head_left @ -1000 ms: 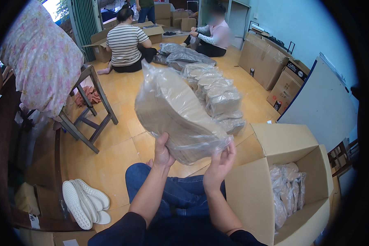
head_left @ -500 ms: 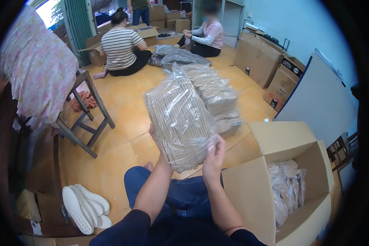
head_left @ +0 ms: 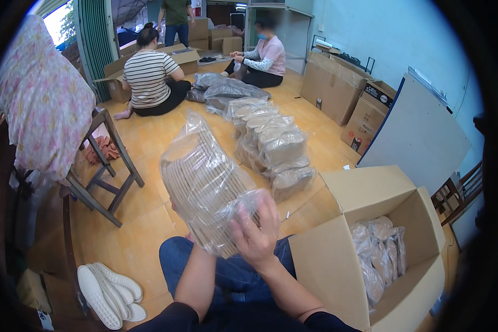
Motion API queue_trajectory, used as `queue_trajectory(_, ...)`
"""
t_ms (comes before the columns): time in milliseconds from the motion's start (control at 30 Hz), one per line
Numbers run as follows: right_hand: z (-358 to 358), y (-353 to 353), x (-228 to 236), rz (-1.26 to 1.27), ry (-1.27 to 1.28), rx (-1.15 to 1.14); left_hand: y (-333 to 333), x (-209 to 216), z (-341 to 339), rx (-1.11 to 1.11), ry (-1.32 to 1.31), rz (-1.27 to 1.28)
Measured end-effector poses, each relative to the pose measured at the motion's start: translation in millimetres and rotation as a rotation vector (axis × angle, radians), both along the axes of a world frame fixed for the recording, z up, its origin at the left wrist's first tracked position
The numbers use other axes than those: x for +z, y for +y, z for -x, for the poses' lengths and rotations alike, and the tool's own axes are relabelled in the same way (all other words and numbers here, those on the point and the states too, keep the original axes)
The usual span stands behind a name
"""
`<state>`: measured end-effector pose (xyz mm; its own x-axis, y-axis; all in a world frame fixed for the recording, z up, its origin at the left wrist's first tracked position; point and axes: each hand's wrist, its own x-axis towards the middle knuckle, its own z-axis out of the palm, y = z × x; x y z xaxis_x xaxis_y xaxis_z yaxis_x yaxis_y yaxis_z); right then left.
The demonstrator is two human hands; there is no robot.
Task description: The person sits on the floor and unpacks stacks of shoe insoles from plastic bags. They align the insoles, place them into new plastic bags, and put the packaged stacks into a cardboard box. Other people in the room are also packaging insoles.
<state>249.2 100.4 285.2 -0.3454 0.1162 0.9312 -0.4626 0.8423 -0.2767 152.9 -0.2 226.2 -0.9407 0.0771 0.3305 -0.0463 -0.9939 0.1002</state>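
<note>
A clear plastic bag of stacked beige insoles is held up over my lap, tilted, with its loose end pointing away from me. My left hand supports it from below and behind on the left; most of the fingers are hidden by the bag. Across the lower right corner lies my right hand, its fingers curled over the crumpled plastic. Several similar bagged insole bundles are lined up on the floor beyond. At my right, an open cardboard box has more bagged bundles inside.
White shoe soles lie on the floor at my left, near a wooden stool and a flowered cloth. Grey plastic bundles and two seated people are farther off; another person stands behind. Closed cartons and a board line the right.
The bag has moved left and tilted further. My right hand has shifted from its right edge onto the lower corner, bunching the plastic. The whole view has turned slightly.
</note>
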Motion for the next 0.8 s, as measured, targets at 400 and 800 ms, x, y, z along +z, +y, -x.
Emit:
queue_trajectory(400, -10, -5, -16, 0.221, -0.001, 0.293, -1, 11, -5, -0.048, 0.019, -0.193)
queue_trajectory(800, 1, 8, -3, -0.021, -0.351, 0.158, -1, 19, -19, -0.005, -0.024, 0.163)
